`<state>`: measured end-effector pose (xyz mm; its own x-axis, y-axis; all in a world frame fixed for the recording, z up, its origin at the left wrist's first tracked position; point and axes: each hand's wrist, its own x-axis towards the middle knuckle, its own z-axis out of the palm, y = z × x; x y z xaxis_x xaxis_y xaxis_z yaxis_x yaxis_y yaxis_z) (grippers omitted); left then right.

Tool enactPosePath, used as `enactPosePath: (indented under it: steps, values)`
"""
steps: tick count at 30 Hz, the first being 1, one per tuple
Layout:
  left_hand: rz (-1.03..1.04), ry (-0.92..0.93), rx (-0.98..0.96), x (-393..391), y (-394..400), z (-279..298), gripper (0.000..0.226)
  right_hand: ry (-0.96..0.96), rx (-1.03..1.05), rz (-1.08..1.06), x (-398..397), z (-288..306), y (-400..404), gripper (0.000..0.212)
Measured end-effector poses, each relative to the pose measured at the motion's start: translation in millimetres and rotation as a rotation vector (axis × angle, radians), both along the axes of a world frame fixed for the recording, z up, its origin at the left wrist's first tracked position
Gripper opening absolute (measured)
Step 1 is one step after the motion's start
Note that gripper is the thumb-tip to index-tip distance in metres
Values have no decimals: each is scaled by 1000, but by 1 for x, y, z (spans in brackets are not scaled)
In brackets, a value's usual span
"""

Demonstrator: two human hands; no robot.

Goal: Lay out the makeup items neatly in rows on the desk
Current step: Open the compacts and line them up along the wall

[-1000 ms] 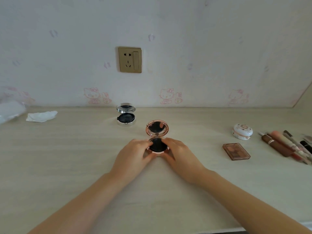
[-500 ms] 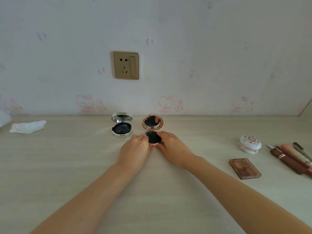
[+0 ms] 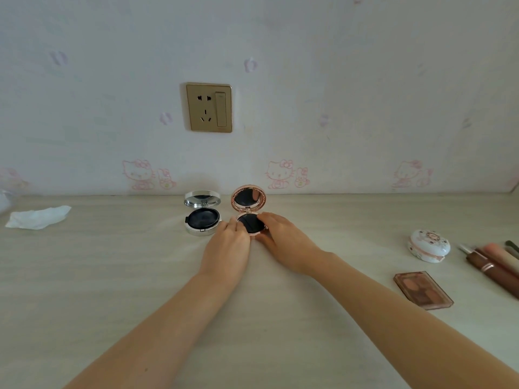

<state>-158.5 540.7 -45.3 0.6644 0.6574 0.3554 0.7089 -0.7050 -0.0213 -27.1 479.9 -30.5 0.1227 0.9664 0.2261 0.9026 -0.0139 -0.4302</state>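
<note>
Your left hand (image 3: pixel 228 245) and right hand (image 3: pixel 283 239) both hold the base of the rose-gold compact (image 3: pixel 249 212), fingers curled and pinching its rim from either side. It sits open, lid upright, at the desk's (image 3: pixel 112 276) far edge near the middle, just beside the open silver compact (image 3: pixel 202 213) on its left. Toward the right edge lie a white floral case (image 3: pixel 429 245), a brown eyeshadow palette (image 3: pixel 423 289) and a cluster of brushes and tubes (image 3: pixel 494 265). A crumpled tissue (image 3: pixel 38 217) rests near the far-left corner.
</note>
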Motion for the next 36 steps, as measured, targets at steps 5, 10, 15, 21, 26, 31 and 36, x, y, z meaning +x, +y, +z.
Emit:
enactPosePath:
  steps: [5, 10, 15, 21, 26, 31, 36]
  values:
    - [10, 53, 40, -2, -4, 8, 32, -6, -4, 4, 2, -1, 3, 34]
    - [18, 80, 25, 2, -1, 5, 37, -7, -15, 9, 3, 0, 5, 37]
    - [5, 92, 40, 1, -3, 9, 39, -20, -7, -2, 2, 0, 1, 43]
    - [21, -19, -48, -8, -11, 9, 42, -78, -63, -82, 6, 2, -25, 53]
    - [-55, -87, -60, -11, -44, 15, 36, -187, -86, -136, 14, 9, -75, 54]
    - [-191, -118, -100, 2, -86, 15, 32, -270, -69, -182, 31, 19, -133, 51]
    - [-299, -128, -155, 29, -124, 16, 32, -282, -75, -285, 58, 25, -188, 49]
